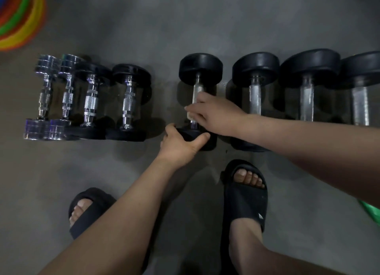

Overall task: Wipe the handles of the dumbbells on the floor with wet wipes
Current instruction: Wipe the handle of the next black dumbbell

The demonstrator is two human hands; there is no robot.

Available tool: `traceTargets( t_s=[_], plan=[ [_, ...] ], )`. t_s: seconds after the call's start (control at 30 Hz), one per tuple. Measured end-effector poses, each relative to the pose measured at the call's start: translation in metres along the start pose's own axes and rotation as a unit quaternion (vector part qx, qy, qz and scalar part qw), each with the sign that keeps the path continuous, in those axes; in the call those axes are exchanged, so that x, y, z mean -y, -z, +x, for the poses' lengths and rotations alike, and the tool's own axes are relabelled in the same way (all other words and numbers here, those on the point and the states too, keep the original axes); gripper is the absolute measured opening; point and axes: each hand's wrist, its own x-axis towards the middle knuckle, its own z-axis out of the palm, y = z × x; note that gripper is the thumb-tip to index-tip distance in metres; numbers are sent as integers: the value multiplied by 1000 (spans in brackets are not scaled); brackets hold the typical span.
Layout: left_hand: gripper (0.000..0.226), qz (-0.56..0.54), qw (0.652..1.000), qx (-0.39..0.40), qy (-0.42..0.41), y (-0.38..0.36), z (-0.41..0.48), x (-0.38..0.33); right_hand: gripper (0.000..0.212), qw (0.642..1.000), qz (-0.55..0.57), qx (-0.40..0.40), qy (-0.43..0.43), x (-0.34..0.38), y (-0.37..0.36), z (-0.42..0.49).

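Observation:
A row of dumbbells lies on the grey floor. The middle black dumbbell [200,69] has a metal handle [197,89] running toward me. My right hand [216,115] is curled round the lower part of that handle and holds a pale wet wipe [190,115] against it. My left hand [181,145] grips the near black head [211,143] of the same dumbbell, thumb on one side and fingers on the other. Most of the wipe is hidden under my right fingers.
Two chrome dumbbells [46,97] and two small black-headed ones [129,102] lie to the left. Three larger black dumbbells [308,85] lie to the right. My feet in black slides [244,194] stand near. Coloured rings [20,15] lie at the top left, a green object [370,211] at the right edge.

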Motion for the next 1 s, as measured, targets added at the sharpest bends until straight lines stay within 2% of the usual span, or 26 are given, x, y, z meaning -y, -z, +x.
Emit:
traceTargets(
  t_s=[0.07, 0.13, 0.23, 0.33, 0.47, 0.57, 0.73, 0.8, 0.9, 1.0],
  plan=[
    [124, 4, 1000, 23, -4, 0, -1, -4, 35, 999, -8, 14, 29, -4, 3, -7],
    [106, 17, 999, 35, -14, -3, -3, -7, 37, 997, -52, 23, 52, -8, 12, -6],
    [97, 56, 998, 28, -29, -4, -8, -11, 34, 994, -112, -10, 2, -18, 29, 4],
    [117, 57, 998, 30, -2, -2, -9, -13, 33, 992, -99, -27, -68, -18, 29, 10],
    [133, 79, 996, 37, 21, -7, -7, -16, 33, 999, -32, 30, 13, -10, 22, -17],
    [136, 89, 995, 28, 24, -12, -2, -15, 31, 995, -75, 53, 28, -16, 30, -10],
    [137, 75, 997, 26, 18, -14, -1, -9, 16, 994, -90, -8, -69, -25, 31, 12],
    [137, 64, 997, 33, 17, -14, -2, -7, 22, 995, -80, 28, -47, -21, 24, 4],
    [134, 68, 997, 30, 11, -16, -1, -7, 31, 993, -29, 108, 36, -16, 24, -11],
    [131, 77, 997, 21, 3, -16, -3, -9, 34, 985, -61, 130, 90, -22, 32, -8]
  ],
)
